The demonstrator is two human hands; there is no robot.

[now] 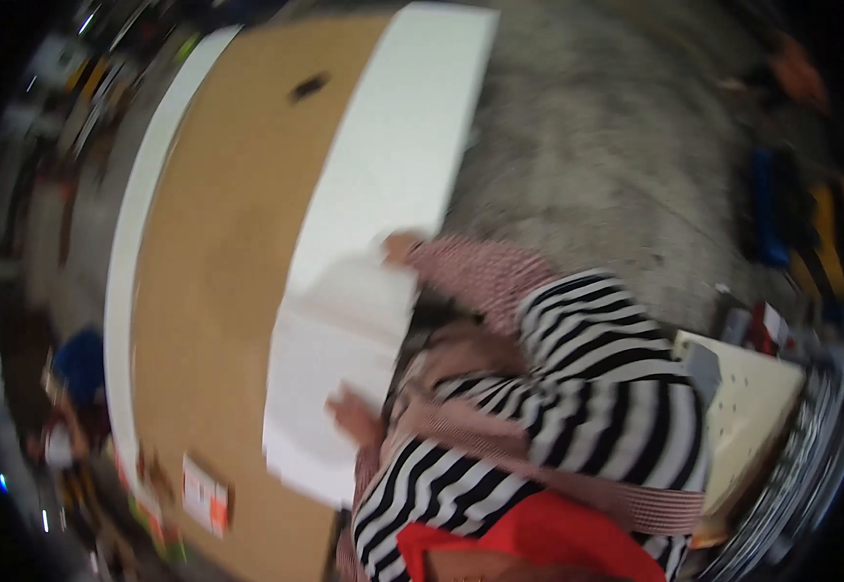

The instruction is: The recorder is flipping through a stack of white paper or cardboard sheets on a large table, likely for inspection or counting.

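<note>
A long white sheet or panel (393, 126) runs along the near side of a brown board (238, 194), with a faint crosswise line between my hands. My left hand (354, 414) rests on the sheet's lower part, its fingers stretched out and apart. Farther up, my right hand (403, 248) touches the sheet at its edge beside my body; motion smears its fingers, so their grip is unclear. Both arms wear pink knitted cuffs under black-and-white striped sleeves.
A white and orange box (206, 495) lies on the brown board, and a small dark object (308, 87) at its far end. Beyond the left edge is a blurred person (68, 427). A cream perforated panel (747, 412) and stacked metal strips (780, 504) stand at right.
</note>
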